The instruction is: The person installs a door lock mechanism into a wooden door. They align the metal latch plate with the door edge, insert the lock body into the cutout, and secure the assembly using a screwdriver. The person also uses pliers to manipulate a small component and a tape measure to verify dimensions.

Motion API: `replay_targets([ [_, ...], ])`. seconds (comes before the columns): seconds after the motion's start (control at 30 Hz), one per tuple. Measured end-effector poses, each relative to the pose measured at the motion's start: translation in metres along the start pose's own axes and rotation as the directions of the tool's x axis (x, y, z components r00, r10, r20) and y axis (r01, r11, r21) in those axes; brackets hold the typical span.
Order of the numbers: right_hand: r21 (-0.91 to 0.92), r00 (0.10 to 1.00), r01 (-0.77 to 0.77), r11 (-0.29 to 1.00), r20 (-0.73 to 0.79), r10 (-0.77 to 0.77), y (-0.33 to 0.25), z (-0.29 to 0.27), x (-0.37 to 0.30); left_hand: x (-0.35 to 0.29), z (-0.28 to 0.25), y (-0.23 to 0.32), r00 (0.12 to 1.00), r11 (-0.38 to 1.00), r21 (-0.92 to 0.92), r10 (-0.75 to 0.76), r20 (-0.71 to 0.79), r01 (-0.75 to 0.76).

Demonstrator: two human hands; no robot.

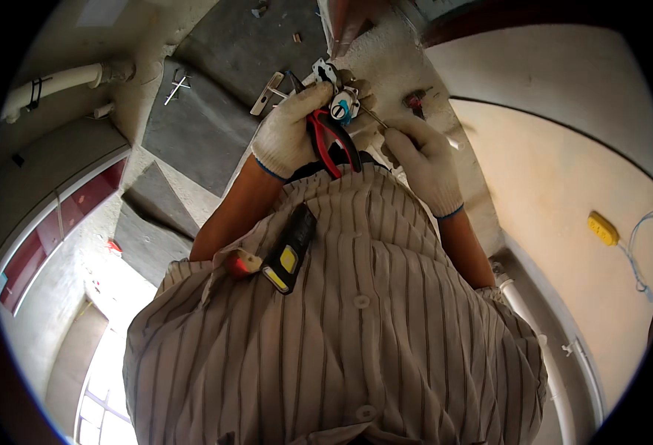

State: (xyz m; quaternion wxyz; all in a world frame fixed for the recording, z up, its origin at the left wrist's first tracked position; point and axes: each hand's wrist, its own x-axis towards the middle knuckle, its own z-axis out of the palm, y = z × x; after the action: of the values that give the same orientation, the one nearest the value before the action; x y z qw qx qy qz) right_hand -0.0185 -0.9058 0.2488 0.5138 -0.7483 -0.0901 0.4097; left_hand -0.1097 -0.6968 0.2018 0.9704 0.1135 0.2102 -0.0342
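Note:
My left hand (291, 130), in a white knitted glove, is closed round a pair of red-and-black pliers (331, 141), handles hanging toward my shirt. Just past its thumb sits a small white-and-teal fitting (345, 106) with a round slotted face, which the same hand seems to grip. A metal bracket-like piece (325, 71) shows beside the fitting; whether they are joined I cannot tell. My right hand (426, 163), also gloved, pinches a thin metal rod (374, 117) like a screwdriver shaft, its far end at the fitting. The rod's rear end is hidden by the fingers.
A door-handle plate (267, 93) and a cross-shaped metal piece (178, 87) lie on dark floor sheets at left. Beyond my right hand is a red tool (417, 102). A work light (289, 248) hangs on my striped shirt. A yellow socket block (603, 228) trails a cable at right.

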Motion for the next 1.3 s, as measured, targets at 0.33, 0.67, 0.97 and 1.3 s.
replay_targets([
  [0.33, 0.32, 0.997, -0.043, 0.946, 0.067, 0.023, 0.049, 0.007, -0.003, 0.009, -0.023, -0.013, 0.989, 0.987, 0.14, -0.058, -0.138, 0.077],
  [0.67, 0.083, 0.979, 0.179, 0.98, -0.109, -0.17, 0.061, -0.006, -0.029, 0.021, -0.03, -0.017, 0.998, 0.335, 0.942, 0.046, -0.035, 0.018],
  [0.97, -0.355, 0.836, 0.416, 0.838, -0.215, -0.505, 0.062, -0.029, -0.032, 0.027, 0.019, -0.032, 0.92, 0.881, 0.268, -0.371, -0.124, 0.391],
  [1.3, 0.047, 0.971, 0.216, 0.975, -0.111, -0.21, 0.043, -0.013, -0.033, 0.02, 0.017, -0.009, 0.926, 0.849, 0.386, -0.376, -0.035, 0.36],
])
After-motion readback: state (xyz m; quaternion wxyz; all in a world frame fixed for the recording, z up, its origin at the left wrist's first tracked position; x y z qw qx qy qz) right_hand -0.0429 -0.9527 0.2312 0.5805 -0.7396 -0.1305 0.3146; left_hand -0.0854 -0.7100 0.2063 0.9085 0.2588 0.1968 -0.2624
